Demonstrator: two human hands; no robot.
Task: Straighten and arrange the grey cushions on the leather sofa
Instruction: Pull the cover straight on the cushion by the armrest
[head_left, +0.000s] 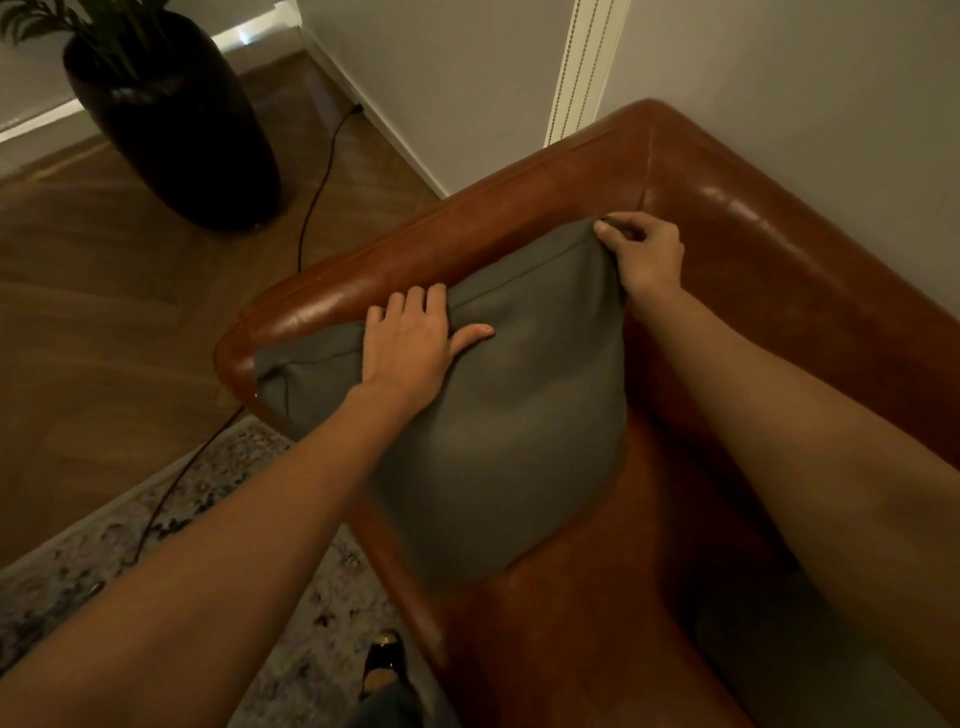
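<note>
Dim room, herringbone wood floor (104, 291), patterned rug (291, 613), dark planter (176, 130) by the wall. Brown leather sofa (753, 270) fills the corner. One grey cushion (509, 415) stands leaning against the armrest (415, 249), its top seam along the armrest's crest, lower edge on the seat.

Handling, judged: soft, light, well-stuffed; fabric gives under fingers and should not slip. Corners and top seam are the sensible holds for tugging it square.

Left hand (415, 348): fingers hooked over the top edge, thumb flat on the front face, gripping the seam. Right hand (647, 254): closed in a pinch on the upper right corner of the cushion.
</note>
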